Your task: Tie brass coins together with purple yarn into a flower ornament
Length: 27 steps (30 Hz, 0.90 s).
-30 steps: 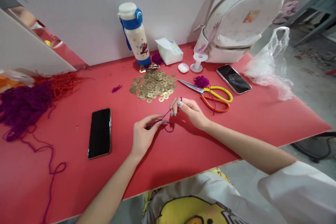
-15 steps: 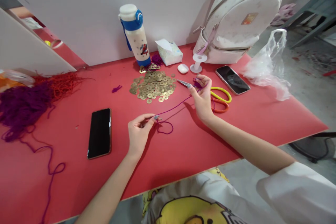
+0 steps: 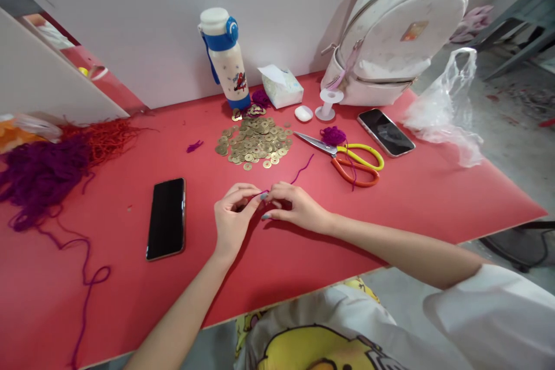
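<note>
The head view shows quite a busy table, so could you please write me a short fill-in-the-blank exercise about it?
1. The left hand and right hand meet at a yarn strand whose colour is ____.
2. One handle of the scissors is orange and the other is ____.
3. From the wearer's viewpoint, the black-screened phone nearer the left hand lies to that hand's ____.
4. The base of the upright bottle is coloured ____.

Missing words: purple; yellow; left; blue.
</note>
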Tool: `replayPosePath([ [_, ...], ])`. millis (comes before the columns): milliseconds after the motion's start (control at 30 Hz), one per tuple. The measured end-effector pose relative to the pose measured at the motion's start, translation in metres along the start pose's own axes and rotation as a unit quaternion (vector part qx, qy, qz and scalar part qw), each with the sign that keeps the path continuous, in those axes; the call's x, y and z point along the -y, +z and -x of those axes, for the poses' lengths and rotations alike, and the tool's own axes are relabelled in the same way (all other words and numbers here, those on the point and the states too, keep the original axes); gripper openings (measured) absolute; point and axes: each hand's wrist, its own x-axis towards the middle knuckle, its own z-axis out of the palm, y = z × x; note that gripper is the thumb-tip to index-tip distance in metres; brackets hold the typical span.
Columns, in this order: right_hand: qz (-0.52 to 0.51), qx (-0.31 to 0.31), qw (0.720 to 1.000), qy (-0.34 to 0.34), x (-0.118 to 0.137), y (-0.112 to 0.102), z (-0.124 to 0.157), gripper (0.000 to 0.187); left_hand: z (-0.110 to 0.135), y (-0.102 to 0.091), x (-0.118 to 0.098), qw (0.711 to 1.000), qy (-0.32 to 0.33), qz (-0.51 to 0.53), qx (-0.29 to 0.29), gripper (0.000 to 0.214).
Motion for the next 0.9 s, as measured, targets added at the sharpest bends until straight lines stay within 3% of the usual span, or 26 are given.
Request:
replayPosePath([
  [167,-0.013,0.005,0.998,-0.058,0.004,-0.009,0.000,0.035,0.000,-0.001,-0.004,0.994,0.054,-0.097,0.007,0.013],
  [300,-0.007,-0.025,0.998,-0.050,0.004,-0.017,-0.001,0.034,0.001,-0.002,-0.006,0.962,0.137,-0.228,0.059,0.013],
  [500,-0.083,-0.051,0.995,-0.009,0.002,-0.016,-0.003,0.035,0.004,-0.006,-0.007,0.928,0.270,-0.212,0.142,0.013],
  [600,-0.078,-0.023,0.996,-0.023,0.001,-0.013,-0.003,0.033,0.006,-0.007,-0.009,0.943,0.263,-0.165,0.120,0.015],
  [800,-0.027,0.053,0.995,-0.078,0.001,-0.010,-0.001,0.030,0.013,-0.004,-0.005,0.978,0.175,-0.113,0.028,0.020],
  [900,-0.008,0.074,0.993,-0.088,0.001,-0.010,-0.001,0.030,0.014,-0.001,-0.004,0.985,0.150,-0.085,0.014,0.019],
])
